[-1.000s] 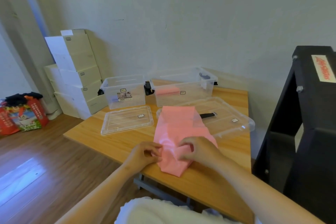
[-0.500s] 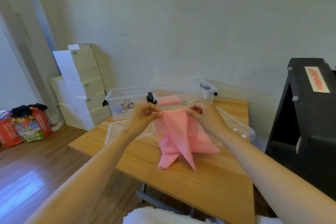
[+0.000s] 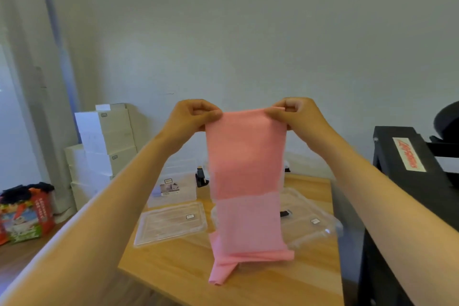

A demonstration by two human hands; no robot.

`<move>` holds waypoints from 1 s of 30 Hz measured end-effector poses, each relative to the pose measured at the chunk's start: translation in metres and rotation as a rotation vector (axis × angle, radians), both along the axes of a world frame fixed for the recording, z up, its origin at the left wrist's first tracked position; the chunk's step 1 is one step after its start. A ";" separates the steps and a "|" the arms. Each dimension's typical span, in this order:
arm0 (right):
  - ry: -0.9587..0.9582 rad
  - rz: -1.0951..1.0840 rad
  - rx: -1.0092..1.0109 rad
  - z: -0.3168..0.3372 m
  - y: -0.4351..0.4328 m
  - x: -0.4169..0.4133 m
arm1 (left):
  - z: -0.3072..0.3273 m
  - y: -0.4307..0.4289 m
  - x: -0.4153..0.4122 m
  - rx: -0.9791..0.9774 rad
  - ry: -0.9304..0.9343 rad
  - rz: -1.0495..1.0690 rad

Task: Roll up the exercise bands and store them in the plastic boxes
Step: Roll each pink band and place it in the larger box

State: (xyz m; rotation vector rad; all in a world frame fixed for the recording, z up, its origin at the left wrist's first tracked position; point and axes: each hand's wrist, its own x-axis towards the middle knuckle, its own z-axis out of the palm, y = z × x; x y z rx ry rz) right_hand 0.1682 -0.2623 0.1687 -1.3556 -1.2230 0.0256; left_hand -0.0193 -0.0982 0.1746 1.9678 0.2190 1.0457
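A pink band [image 3: 246,181] is held up over the table [image 3: 260,288], its top corners pinched by the left hand [image 3: 191,117] and right hand [image 3: 295,114]; its lower end is bunched on the wood.

Plain pale wall [image 3: 248,32] behind. Light wooden bench [image 3: 298,285] on wood floor [image 3: 15,261]. White cartons [image 3: 106,146] stacked in left corner, colourful bag [image 3: 24,216] near them on the floor. Black stand [image 3: 409,181] at right.

Bare forearms [image 3: 129,189]; bare wrists [image 3: 313,137]
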 end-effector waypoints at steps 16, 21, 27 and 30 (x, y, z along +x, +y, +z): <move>0.208 -0.088 -0.566 -0.254 0.083 0.059 | -0.261 0.053 0.073 -0.182 0.430 0.131; 0.118 0.146 -0.583 -0.268 0.057 0.029 | -0.276 0.029 0.043 -0.140 0.562 0.019; -0.013 0.224 -0.706 -0.289 0.029 0.021 | -0.282 0.029 0.023 -0.056 0.716 -0.124; -0.053 0.171 -0.682 -0.290 0.030 0.023 | -0.283 0.026 0.026 0.029 0.705 -0.116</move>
